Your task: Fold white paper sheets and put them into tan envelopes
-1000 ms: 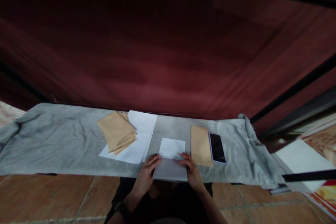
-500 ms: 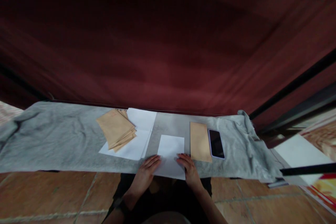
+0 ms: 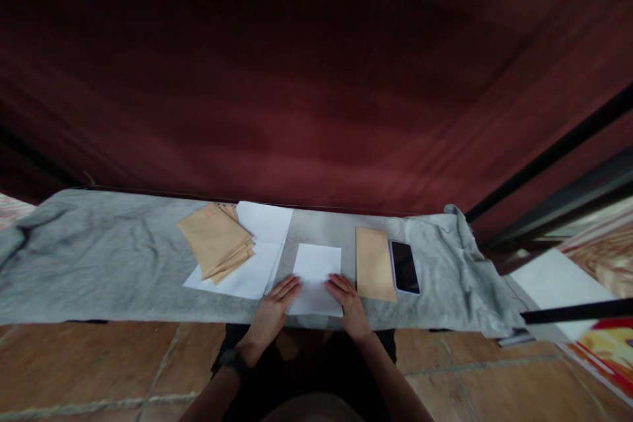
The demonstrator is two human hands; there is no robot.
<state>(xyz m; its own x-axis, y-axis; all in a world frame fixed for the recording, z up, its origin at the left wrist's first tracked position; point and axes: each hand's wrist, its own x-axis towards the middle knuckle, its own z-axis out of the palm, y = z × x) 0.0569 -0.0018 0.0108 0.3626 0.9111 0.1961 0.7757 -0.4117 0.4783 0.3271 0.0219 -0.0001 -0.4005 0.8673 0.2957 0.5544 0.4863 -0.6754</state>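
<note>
A folded white sheet of paper [image 3: 316, 270] lies on a grey cloth [image 3: 99, 264] that covers a narrow table. My left hand [image 3: 275, 306] lies flat on the sheet's near left corner, fingers stretched out. My right hand [image 3: 347, 303] presses flat on its near right part, fingers spread. Neither hand holds anything. A single brown envelope [image 3: 374, 264] lies just right of the sheet, close to my right hand.
A fanned pile of brown envelopes [image 3: 216, 247] sits on white sheets [image 3: 257, 257] to the left. A dark phone [image 3: 404, 267] lies right of the single envelope. A dark red curtain hangs behind the table. Tiled floor lies below, with another white sheet [image 3: 556, 280] at the right.
The near part of the sheet has been folded over and now lies flat. Both hands have slid forward onto it and closer together.
</note>
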